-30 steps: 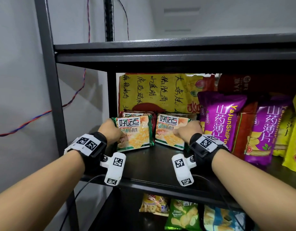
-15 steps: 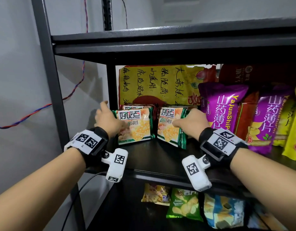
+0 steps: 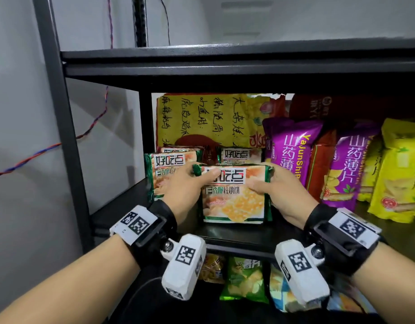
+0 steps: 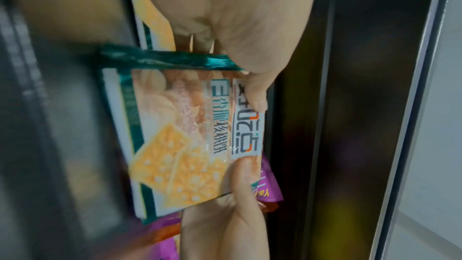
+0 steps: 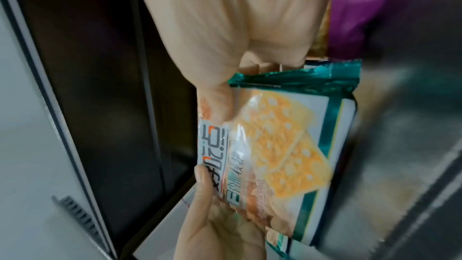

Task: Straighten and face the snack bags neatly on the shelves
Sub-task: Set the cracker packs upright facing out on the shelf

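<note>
Left hand (image 3: pixel 183 190) and right hand (image 3: pixel 281 195) both pinch one green-edged cracker packet (image 3: pixel 234 199) upright — front facing out. Beside it, purple bags (image 3: pixel 293 150) read "YaJunShiPin".

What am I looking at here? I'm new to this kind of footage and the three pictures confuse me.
A person is tidying a snack shelf, wearing cameras. The big picture comes from a head camera; the other two come from cameras strapped to each wrist, looking along the hand. The left hand and right hand together grip one green-edged cracker packet, thumbs on its front, fingers behind. More of the same packets stand behind it, with purple yam chip bags and yellow bags to the right. A lower shelf holds a green chip bag.
</note>
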A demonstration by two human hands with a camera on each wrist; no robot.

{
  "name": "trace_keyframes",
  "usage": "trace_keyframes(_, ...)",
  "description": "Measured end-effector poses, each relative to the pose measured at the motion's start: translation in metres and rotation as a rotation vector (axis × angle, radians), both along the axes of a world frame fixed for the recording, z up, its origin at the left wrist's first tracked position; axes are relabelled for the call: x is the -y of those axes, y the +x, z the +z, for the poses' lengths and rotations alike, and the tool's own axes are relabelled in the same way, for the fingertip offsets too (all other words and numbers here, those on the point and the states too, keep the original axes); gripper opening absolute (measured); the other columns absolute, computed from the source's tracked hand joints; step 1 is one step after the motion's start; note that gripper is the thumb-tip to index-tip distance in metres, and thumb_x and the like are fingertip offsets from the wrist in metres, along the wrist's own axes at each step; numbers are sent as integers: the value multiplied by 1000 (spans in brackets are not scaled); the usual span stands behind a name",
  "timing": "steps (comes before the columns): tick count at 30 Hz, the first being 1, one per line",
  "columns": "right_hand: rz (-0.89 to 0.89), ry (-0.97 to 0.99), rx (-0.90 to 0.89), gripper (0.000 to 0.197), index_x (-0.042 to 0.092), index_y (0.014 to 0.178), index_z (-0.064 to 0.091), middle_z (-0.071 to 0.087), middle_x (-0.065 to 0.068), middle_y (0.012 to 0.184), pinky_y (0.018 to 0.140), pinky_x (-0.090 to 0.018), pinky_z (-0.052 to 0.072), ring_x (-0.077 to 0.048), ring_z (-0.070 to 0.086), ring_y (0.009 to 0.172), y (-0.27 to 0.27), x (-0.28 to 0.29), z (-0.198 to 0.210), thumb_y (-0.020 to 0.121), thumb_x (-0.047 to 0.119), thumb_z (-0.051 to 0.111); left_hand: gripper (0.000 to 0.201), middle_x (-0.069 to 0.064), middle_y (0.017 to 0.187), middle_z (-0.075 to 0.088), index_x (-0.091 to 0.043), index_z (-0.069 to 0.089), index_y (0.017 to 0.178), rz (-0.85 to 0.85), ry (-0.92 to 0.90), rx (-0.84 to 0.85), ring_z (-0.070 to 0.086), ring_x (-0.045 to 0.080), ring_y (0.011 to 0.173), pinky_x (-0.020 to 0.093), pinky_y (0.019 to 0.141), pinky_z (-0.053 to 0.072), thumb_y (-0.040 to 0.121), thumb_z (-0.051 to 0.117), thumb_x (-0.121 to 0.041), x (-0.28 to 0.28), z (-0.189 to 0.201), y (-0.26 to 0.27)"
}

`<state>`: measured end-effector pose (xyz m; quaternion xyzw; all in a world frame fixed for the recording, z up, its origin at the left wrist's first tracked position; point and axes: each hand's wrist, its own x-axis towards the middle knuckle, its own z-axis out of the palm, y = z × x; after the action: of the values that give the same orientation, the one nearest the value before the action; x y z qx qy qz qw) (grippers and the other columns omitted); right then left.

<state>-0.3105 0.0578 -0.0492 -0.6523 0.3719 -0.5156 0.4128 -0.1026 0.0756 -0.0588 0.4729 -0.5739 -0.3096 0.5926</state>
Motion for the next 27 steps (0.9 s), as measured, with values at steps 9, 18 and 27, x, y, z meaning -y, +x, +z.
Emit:
trace_keyframes(9,44,38,224,49,25,131,61,54,-1,144,120,-46,25,-16,41,140,-2,-17,-15,103,47,28,26,28,106,57,-17,54,89,47,-150,-200,55,49,100,68,92,48,107,43,-33,-11,-26,-12)
trace_keyframes(18,37,-1,334,32,21,126,65,66,-11,129,108,-56,40,-28,58,123,-6,-17,-29,104,25,42,26,24,96,51,-16,50,79,-11,-161,-321,44,36,89,70,89,37,105,49,-19,-16,-25,-14)
trace_keyframes(27,-94,-19,379,24,11,98,75,71,-5,103,87,-44,45,-22,60,100,-9,-9,-37,101,10,51,16,19,98,55,-23,55,80,2,-204,-257,48,30,94,56,92,40,95,53,-24,-10,-30,-11)
